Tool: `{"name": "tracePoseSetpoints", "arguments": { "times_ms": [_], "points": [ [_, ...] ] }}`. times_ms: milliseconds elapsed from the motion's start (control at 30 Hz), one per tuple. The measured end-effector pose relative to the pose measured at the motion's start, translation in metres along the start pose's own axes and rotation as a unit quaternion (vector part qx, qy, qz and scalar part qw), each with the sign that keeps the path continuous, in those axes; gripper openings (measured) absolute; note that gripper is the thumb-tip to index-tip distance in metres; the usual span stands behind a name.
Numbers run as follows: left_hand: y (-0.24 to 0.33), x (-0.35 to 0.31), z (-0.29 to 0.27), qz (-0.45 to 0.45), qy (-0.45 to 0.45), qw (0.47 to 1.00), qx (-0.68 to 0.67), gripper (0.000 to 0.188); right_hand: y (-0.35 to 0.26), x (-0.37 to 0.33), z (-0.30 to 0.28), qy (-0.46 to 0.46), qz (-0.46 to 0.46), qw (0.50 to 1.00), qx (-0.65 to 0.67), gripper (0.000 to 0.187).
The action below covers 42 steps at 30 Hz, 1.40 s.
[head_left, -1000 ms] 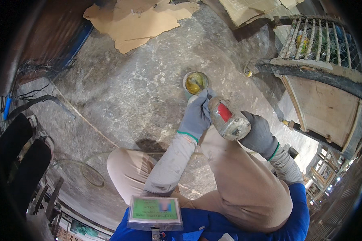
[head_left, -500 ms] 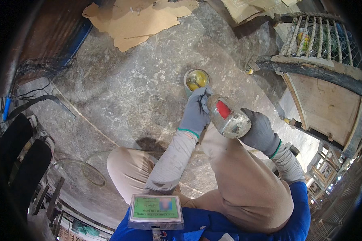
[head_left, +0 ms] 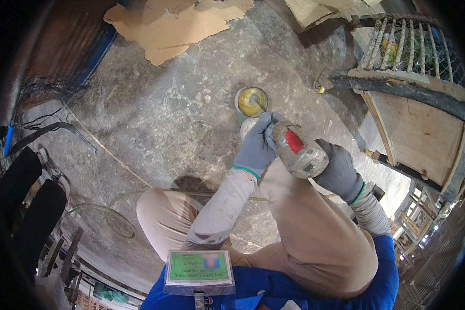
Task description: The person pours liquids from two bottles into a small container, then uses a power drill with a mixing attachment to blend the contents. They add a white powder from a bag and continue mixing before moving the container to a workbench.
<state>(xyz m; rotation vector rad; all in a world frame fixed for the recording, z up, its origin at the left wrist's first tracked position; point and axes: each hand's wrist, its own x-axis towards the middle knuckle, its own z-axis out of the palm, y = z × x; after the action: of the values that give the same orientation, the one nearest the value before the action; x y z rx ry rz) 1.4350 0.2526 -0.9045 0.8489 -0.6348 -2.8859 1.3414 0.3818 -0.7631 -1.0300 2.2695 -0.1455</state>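
Observation:
My right hand (head_left: 339, 171), in a grey glove, is closed around a worn, rounded grey tool (head_left: 300, 154) with a red patch on its top. The tool lies above my right knee, its front end toward my left hand. My left hand (head_left: 258, 141), gloved too, has its fingers curled together beside that front end; what they pinch is hidden. Just beyond its fingertips stands a round cup (head_left: 252, 102) with yellowish contents, and a thin rod-like shape slants out of it toward the hand. A pale rounded thing shows between cup and left hand, not clear enough to name.
Torn cardboard (head_left: 175, 33) lies on the concrete floor at the far side. To the right stands a wooden frame (head_left: 416, 134) with a barred, netted top. A thin hose (head_left: 120, 223) loops across the floor at left, near black padded items (head_left: 39, 206).
My left hand has shifted slightly right and nearer, uncovering more of the pale thing below the cup. The tool and right hand have moved a little to the right.

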Motion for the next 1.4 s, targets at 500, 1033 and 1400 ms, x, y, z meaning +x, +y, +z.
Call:
{"name": "tracePoseSetpoints", "arguments": {
  "times_ms": [500,1033,1400],
  "points": [
    [0.02,-0.02,0.027,-0.173,0.036,0.93,-0.323,0.043,-0.008,0.001,-0.007,-0.06,-0.005,0.998,0.024,0.05],
    [0.02,-0.025,0.059,-0.139,-0.013,0.89,-0.434,0.047,0.003,0.011,-0.002,0.009,-0.065,0.997,-0.038,0.047],
    [0.003,-0.037,0.057,-0.057,0.016,0.957,-0.284,0.042,0.002,0.003,-0.006,-0.055,-0.061,0.996,-0.037,0.068]
  ]
}}
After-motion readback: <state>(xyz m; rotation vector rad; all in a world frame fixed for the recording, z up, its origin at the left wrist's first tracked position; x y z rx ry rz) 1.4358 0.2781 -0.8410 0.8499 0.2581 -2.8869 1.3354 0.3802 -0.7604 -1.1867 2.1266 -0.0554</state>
